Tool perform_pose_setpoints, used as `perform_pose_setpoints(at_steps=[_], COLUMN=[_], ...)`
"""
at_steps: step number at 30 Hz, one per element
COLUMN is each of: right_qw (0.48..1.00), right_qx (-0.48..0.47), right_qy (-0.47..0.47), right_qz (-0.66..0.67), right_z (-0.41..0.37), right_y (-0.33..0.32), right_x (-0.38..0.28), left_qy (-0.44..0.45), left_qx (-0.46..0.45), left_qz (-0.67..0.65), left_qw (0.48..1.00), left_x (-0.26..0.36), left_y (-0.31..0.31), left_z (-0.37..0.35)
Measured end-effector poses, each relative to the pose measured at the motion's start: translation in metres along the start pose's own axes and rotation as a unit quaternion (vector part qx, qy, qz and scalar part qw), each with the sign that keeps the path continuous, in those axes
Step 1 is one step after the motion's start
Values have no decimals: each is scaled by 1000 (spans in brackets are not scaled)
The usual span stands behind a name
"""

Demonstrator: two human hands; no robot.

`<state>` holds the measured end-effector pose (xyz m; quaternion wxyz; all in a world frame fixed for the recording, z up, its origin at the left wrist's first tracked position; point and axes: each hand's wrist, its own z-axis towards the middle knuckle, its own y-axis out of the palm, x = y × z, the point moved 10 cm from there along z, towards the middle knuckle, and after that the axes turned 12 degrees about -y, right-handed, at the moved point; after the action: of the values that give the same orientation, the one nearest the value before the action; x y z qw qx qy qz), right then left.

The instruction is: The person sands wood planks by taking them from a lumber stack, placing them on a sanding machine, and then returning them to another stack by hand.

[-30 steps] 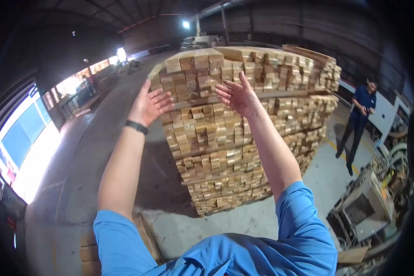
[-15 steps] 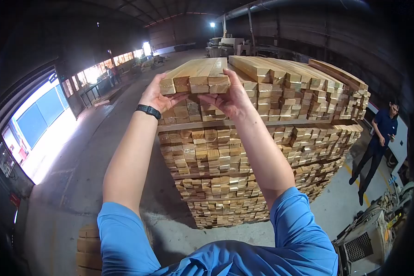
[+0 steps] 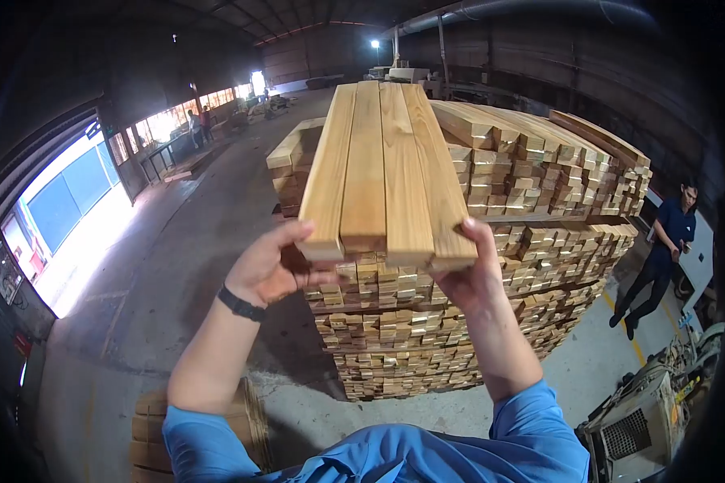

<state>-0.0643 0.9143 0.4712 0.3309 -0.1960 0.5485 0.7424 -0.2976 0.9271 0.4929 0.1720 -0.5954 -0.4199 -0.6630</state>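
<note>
Several long wooden boards (image 3: 385, 169) lie side by side, their near ends between my hands and their far ends over the stack. My left hand (image 3: 270, 262) grips the left edge, thumb on top and fingers beneath. On the right edge, my right hand (image 3: 474, 270) holds on the same way, its fingers partly hidden under the boards. The near ends are slightly uneven. Below and behind them stands a tall stack of cut wood (image 3: 540, 181) in layers, with the end faces toward me.
A person (image 3: 670, 241) in dark clothes stands right of the stack. A machine with a grille (image 3: 628, 435) is at the lower right. Bundled wood (image 3: 153, 435) sits at the lower left. Two people stand far off near a workbench (image 3: 169, 153).
The boards have come off the top of the stack toward me, and both hands have moved nearer and lower with them. More of the boards' top faces now shows.
</note>
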Motion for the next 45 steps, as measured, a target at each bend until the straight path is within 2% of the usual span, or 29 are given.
perform_pose_setpoints(at_steps=[1,4,5,6,8,12,14,15,18,20,23,24,26,28,30,32,33,34,36,38,39,42,45], right_qw=[1000,999,997,994,993,992,986,984,980,976,947,936,890,813,751,719,671,653,540,482,443,305,226], right_qx=[1,-34,-22,-44,-108,-128,-158,-165,-174,-190,-258,-275,-359,-444,-492,-512,-545,-530,-554,-604,-611,-593,-700], right_qy=[0,27,37,53,20,-9,40,58,91,110,184,210,262,356,420,453,481,517,603,593,613,716,648], right_qz=[-2,-30,-61,-86,-41,-3,18,19,-16,12,52,56,104,124,131,123,145,160,195,229,233,204,198], right_z=[-6,-33,-39,-50,-55,-56,-62,-65,-80,-90,-112,-126,-151,-193,-250,-319,-364,-394,-474,-554,-589,-705,-800], right_y=[-11,-29,-44,-44,-35,-80,-94,-98,-102,-95,-85,-73,-62,-51,-32,-12,7,-4,-12,-27,-30,-38,-44], right_x=[4,20,28,31,38,54,59,60,56,62,90,94,122,146,157,156,132,151,169,176,167,120,69], left_qy=[-6,33,26,58,45,84,94,91,163,199,237,247,289,352,389,426,439,450,464,486,533,532,541], left_qx=[-22,-6,6,58,51,98,123,162,245,292,368,416,489,535,594,641,665,687,723,727,714,764,770], left_qz=[-22,-110,-119,-113,-135,-154,-189,-185,-181,-171,-219,-184,-178,-163,-175,-182,-190,-198,-267,-354,-301,-297,-304], left_qw=[999,993,992,990,989,980,970,965,939,920,872,856,803,750,682,612,573,535,436,332,339,214,147], left_x=[-4,-27,-37,-42,-65,-107,-123,-131,-147,-159,-188,-201,-225,-251,-297,-341,-369,-394,-441,-509,-523,-602,-679], left_y=[14,4,3,-8,-12,2,14,20,44,61,102,111,147,188,225,275,302,331,400,457,484,569,628], left_z=[-8,-1,3,5,8,-2,-14,-24,-58,-90,-147,-169,-212,-252,-292,-330,-348,-361,-386,-402,-412,-427,-428])
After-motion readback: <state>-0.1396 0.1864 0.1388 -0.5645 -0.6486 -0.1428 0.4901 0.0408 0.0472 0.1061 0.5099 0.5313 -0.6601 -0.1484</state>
